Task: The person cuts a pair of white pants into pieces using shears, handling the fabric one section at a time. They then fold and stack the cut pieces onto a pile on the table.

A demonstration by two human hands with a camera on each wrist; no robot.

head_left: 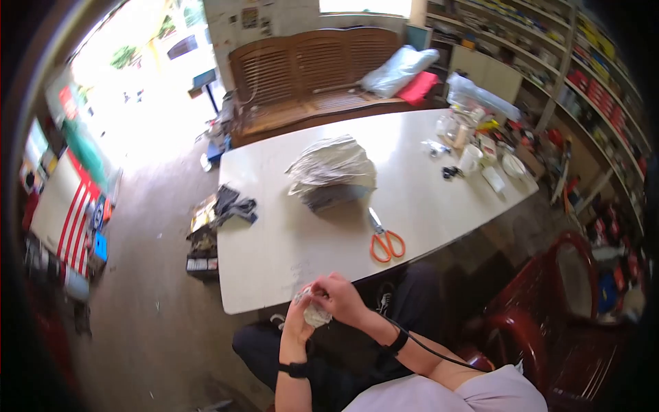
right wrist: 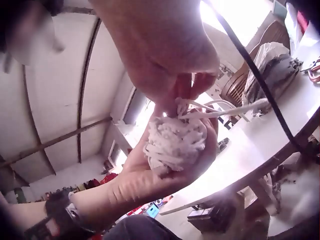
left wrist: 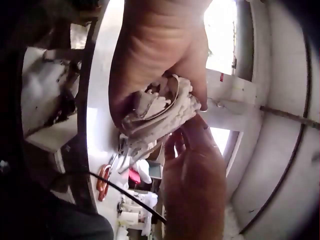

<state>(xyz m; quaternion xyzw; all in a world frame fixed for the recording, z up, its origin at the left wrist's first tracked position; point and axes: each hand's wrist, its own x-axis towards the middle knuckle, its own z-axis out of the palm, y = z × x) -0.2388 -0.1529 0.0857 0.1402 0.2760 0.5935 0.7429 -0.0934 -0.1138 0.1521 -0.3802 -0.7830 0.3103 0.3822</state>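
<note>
My left hand cups a bundle of off-white cloth strips, low in front of me by the table's near edge. The strips are wound into a rough, lumpy ball. Over its top, the fingers of my right hand pinch the loose strands, which trail off to one side in the right wrist view. Folds of the bundle show between palm and fingers in the left wrist view. Beyond the hands lie orange-handled scissors and a pile of off-white sheets with a grey underside.
The white table stands ahead of my knees. Dark cloth hangs at its left edge, and plastic bags and cups crowd the far right. A wooden bench is behind it; a red chair stands to my right.
</note>
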